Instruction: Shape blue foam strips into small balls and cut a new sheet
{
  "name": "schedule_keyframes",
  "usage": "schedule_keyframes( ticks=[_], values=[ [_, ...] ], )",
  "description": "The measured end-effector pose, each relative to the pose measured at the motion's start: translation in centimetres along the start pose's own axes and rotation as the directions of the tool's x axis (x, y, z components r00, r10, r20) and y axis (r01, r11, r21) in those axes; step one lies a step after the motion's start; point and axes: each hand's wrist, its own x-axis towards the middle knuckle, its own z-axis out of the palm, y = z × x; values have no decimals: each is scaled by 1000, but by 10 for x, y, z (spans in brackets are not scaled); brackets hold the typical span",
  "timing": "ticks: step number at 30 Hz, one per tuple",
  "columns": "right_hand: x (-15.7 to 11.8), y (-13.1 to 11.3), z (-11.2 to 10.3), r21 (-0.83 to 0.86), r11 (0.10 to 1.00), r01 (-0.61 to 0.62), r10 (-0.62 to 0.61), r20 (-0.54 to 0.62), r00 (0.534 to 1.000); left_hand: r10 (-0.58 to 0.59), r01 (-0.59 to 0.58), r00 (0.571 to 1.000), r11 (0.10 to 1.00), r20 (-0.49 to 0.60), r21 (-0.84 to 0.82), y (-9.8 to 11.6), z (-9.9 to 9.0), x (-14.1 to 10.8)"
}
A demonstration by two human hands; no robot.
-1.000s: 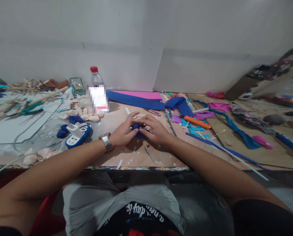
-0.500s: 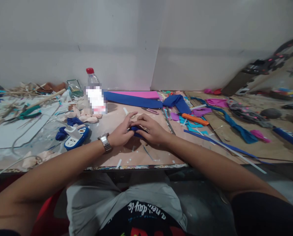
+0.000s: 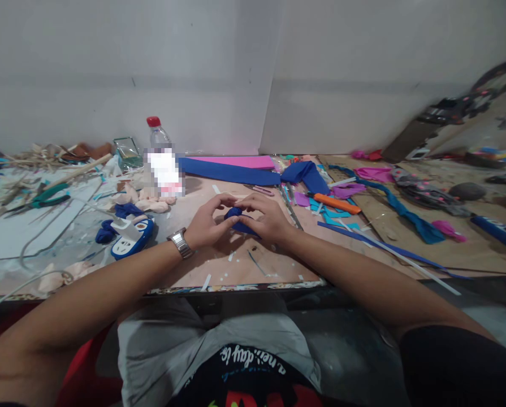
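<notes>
A small piece of dark blue material (image 3: 241,222), bunched at its upper left with a flat tail toward the lower right, is held between my two hands, over the middle of the table. My left hand (image 3: 210,221) has its thumb and curved fingers against its left side. My right hand (image 3: 269,219) curls round it from the right, its fingertips near those of the left. Behind the hands lie a long blue strip (image 3: 231,171) and a pink strip (image 3: 253,162). To their right sits an orange-handled cutter (image 3: 336,203).
On the left are a blue and white power strip (image 3: 133,240), green-handled pliers (image 3: 51,198) and pale crumpled pieces (image 3: 140,198). A red-capped bottle (image 3: 159,135) stands behind. Thin blue (image 3: 363,240) and white strips, coloured scraps and a teal ribbon (image 3: 405,217) lie right.
My hands have opened apart a little, and the fingers have shifted on the blue piece, so more of its bunched end and tail shows.
</notes>
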Motion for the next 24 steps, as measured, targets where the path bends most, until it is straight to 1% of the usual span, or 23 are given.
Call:
schedule_keyframes(
  ticks=[4,7,10,18,24],
  values=[
    [1,0,0,4,1000,-7,7,7,1000,-28,28,1000,998,7,-52,-2,3,0],
    [2,-2,-1,20,999,-48,48,2,999,-81,77,997,988,-19,-134,-5,4,1],
    [2,-4,-1,34,996,-86,87,-31,996,-135,125,990,974,-45,-190,-6,4,2],
    [2,-5,-1,18,995,-96,97,-40,994,-176,163,984,961,-41,-223,-3,4,2],
    [1,-7,0,20,995,-97,98,-13,995,-211,200,977,942,-11,-268,2,5,2]
  ],
)
